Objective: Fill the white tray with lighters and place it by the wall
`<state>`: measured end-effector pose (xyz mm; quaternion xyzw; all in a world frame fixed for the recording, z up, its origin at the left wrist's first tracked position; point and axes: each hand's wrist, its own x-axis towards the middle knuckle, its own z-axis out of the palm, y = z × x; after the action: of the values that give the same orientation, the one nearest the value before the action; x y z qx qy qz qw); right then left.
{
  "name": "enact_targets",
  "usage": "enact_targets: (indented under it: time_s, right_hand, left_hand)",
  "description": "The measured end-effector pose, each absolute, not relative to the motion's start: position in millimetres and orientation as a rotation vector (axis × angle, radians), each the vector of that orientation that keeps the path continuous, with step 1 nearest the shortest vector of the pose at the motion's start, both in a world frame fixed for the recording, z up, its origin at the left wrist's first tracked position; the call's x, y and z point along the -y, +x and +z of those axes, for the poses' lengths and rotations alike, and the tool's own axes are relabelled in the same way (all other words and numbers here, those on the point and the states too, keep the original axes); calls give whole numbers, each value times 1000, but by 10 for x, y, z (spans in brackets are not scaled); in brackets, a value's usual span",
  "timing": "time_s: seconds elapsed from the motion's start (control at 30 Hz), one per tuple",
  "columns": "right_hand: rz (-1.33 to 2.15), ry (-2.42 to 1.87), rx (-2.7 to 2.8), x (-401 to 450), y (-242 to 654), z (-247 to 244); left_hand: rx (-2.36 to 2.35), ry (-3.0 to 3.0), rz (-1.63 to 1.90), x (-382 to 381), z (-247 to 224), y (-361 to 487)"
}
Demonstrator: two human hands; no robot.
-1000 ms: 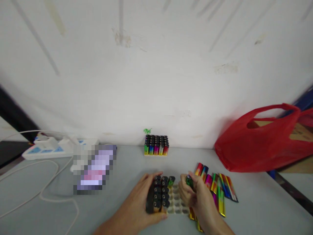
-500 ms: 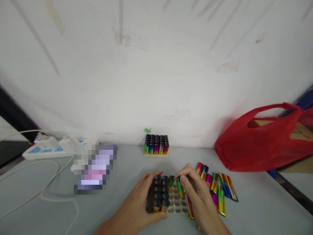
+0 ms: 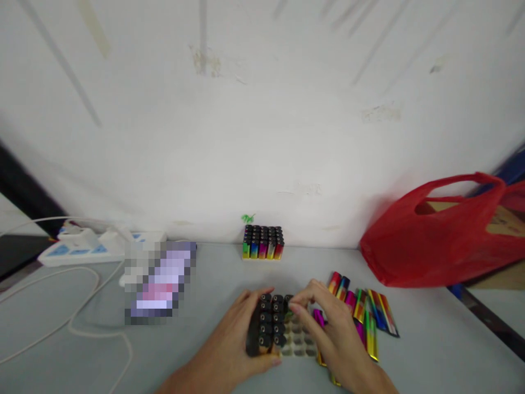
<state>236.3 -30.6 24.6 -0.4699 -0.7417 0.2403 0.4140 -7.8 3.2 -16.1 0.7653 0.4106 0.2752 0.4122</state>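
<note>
My left hand (image 3: 240, 331) is wrapped around the left side of a pale tray (image 3: 299, 350) with rows of round holes. Two columns of black-topped lighters (image 3: 271, 323) stand upright in its left part, and another lighter (image 3: 288, 300) is at the top of the third column. Over that third column, my right hand (image 3: 326, 320) has thumb and forefinger pinched on a lighter. My fingers mostly hide it, with only a bit of green showing below them. Loose shiny, multicoloured lighters (image 3: 371, 336) lie beside and partly behind my right hand.
Against the wall stands a full block of lighters (image 3: 262, 243). On the left are a phone-like blurred screen (image 3: 164, 282), a white power strip (image 3: 102, 249) and loose white cables (image 3: 98, 279). A red bag (image 3: 435, 235) sits at the back right.
My right hand has shifted left with the green lighter, from the fourth column to the third. A magenta lighter behind it has come into view. My left hand stays on the tray.
</note>
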Motion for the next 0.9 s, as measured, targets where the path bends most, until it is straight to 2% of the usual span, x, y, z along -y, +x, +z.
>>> enact_targets:
  time_s: [0.5, 0.73, 0.8, 0.9]
  right_hand:
    - [434, -1131, 2041, 303, 2347, 261]
    - [424, -1179, 1899, 312, 2328, 246]
    - [338, -1260, 1805, 282, 2352, 225]
    - [-10, -1542, 1641, 201, 2444, 174]
  left_hand:
    - [-1071, 1905, 651, -35, -98, -62]
    - [-1071, 1881, 641, 0, -39, -48]
    - [-1083, 1879, 639, -2, -35, -46]
    - [-1079, 1902, 672, -18, -80, -54]
